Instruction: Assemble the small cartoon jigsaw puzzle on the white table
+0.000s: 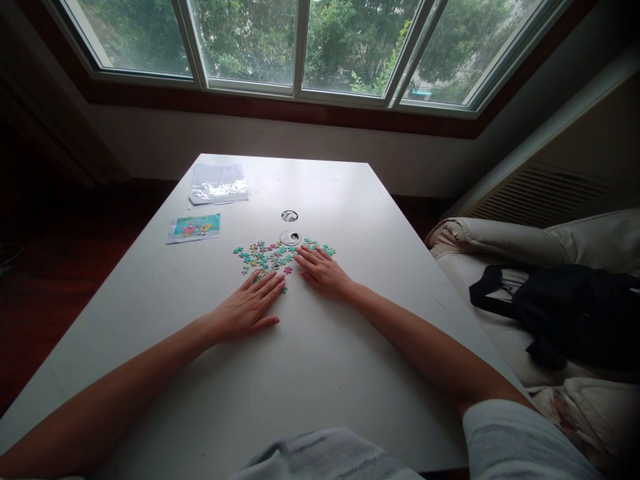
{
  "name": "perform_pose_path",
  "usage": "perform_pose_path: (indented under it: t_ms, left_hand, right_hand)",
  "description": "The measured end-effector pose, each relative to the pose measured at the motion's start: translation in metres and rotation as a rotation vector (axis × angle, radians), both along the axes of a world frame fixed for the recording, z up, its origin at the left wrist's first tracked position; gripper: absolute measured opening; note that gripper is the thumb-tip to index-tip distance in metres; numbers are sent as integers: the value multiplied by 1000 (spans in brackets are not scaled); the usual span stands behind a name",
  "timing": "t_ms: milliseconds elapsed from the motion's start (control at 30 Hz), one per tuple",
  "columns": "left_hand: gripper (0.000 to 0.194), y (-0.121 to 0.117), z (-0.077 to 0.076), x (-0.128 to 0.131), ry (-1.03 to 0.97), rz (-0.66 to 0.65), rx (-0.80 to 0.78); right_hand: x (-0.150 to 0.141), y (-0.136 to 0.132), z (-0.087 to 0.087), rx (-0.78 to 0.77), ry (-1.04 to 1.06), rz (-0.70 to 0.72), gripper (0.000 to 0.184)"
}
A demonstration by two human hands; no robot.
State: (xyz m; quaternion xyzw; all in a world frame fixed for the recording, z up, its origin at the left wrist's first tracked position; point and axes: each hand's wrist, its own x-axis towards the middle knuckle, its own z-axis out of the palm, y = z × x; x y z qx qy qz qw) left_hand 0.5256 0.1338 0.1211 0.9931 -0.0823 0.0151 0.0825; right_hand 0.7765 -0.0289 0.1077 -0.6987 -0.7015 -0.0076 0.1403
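Note:
A loose spread of small jigsaw puzzle pieces [267, 257], mostly green with some pink and yellow, lies around the middle of the white table [320, 373]. My left hand [250, 305] rests palm down at the near edge of the spread, its fingers stretched out over a few pieces. Opposite it, my right hand [324, 272] lies flat at the right side, fingertips on or beside more pieces. Neither hand grips anything. Pieces under the fingers and palms are hidden. Left of the spread lies a picture card [195, 228] with colourful cartoon figures.
A clear plastic bag with paper [219, 183] lies at the table's far left. Set in the tabletop are a round hole [289, 216] and a round metal fitting [290, 238]. To the right stands a pale sofa [500, 233] with a black bag [575, 313] on it. Windows are beyond.

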Motion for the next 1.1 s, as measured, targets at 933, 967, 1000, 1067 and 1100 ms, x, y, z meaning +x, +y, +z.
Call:
perform_pose_path:
  t_ms: [933,967,1000,1067,1100]
  left_hand:
    - [60,19,-11,9,-109,185,-8]
    - [60,19,-11,9,-108,189,-8]
    - [60,19,-12,10,-104,192,-7]
    - [60,19,-11,10,-97,196,-11]
    - [60,18,-11,11,-95,195,-16]
  right_hand:
    - [-5,6,-2,153,82,-4,28]
    - [-5,6,-2,158,87,-1,27]
    - [-6,6,-2,164,90,6,26]
    - [-7,6,-1,180,94,19,25]
    - [-8,6,-1,190,96,24,25]
